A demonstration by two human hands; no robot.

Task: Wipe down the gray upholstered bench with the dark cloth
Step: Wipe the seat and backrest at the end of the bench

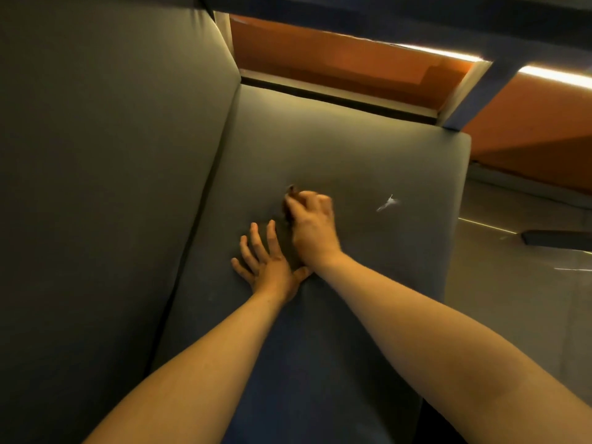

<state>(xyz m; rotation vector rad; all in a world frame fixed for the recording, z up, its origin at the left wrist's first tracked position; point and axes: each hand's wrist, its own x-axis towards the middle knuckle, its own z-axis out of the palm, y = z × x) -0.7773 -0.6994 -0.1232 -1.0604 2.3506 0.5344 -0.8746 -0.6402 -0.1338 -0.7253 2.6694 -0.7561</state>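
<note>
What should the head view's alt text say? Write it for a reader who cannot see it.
A person's right hand grips a dark cloth against a gray upholstered bench, while the left hand rests flat beside it, fingers spread. A white mark shows on the bench, right of the hands.
</note>
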